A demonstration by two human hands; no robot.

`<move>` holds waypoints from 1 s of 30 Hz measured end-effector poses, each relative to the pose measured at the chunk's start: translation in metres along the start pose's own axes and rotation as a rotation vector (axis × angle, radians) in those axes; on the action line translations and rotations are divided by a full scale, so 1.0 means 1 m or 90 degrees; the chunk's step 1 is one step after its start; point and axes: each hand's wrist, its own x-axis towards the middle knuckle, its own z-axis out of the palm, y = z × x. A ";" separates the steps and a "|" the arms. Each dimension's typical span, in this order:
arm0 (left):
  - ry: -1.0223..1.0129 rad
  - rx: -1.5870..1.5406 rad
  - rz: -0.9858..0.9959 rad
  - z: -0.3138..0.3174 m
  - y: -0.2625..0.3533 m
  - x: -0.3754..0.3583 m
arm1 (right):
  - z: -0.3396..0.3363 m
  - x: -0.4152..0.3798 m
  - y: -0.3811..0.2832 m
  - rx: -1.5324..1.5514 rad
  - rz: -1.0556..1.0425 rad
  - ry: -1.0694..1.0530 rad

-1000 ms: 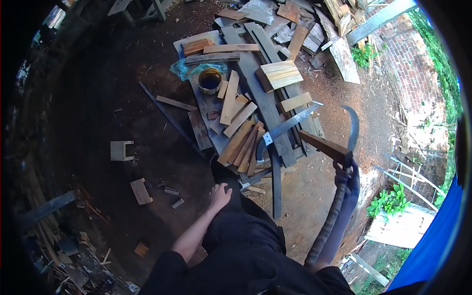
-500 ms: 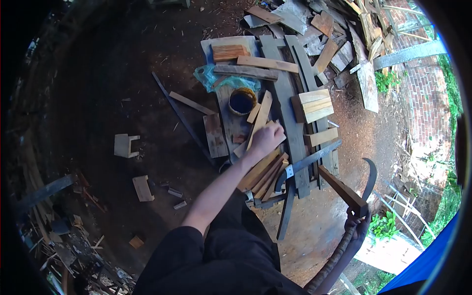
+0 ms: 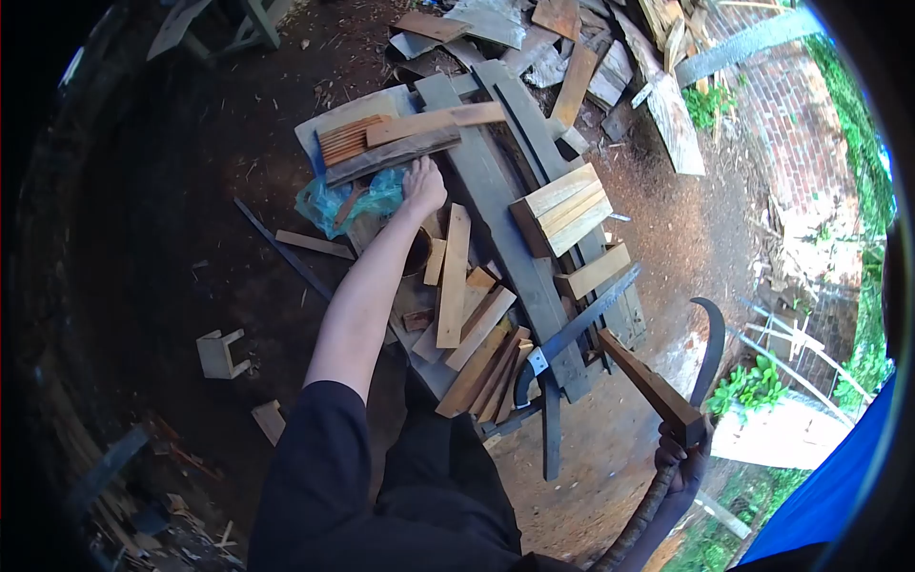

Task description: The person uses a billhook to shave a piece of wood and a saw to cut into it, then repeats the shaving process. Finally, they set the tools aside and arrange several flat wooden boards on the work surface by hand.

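My left hand (image 3: 423, 184) reaches far forward over a low grey bench (image 3: 496, 205) strewn with wood strips. Its fingers rest at the near edge of a dark weathered board (image 3: 391, 156), beside a teal plastic bag (image 3: 345, 199); whether it grips the board is unclear. My arm hides most of a round tin. My right hand (image 3: 684, 464), low at the right, is closed around a brown wooden stick (image 3: 648, 381) together with a curved dark sickle blade (image 3: 711, 343).
A stack of pale planks (image 3: 567, 205) lies on the bench's right side, several loose strips (image 3: 467, 315) near me. A long metal bar (image 3: 577, 329) crosses the bench end. Scrap timber (image 3: 572, 48) piles up beyond. Small wood blocks (image 3: 221, 355) dot the dirt floor at left.
My left hand went from my lap to the strips mid-bench, then further forward to the dark board by the plastic bag. My right hand stayed low, still holding stick and sickle.
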 end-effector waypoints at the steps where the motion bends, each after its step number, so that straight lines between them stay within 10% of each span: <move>1: 0.022 0.007 -0.024 0.002 0.000 0.004 | 0.005 -0.001 0.004 0.002 0.001 -0.003; 14: 0.095 0.229 -0.241 0.065 0.018 0.057 | 0.002 -0.003 0.010 -0.031 -0.041 0.066; 30: 0.021 0.230 -0.142 0.019 0.047 0.004 | -0.052 0.008 -0.004 -0.106 -0.020 -0.014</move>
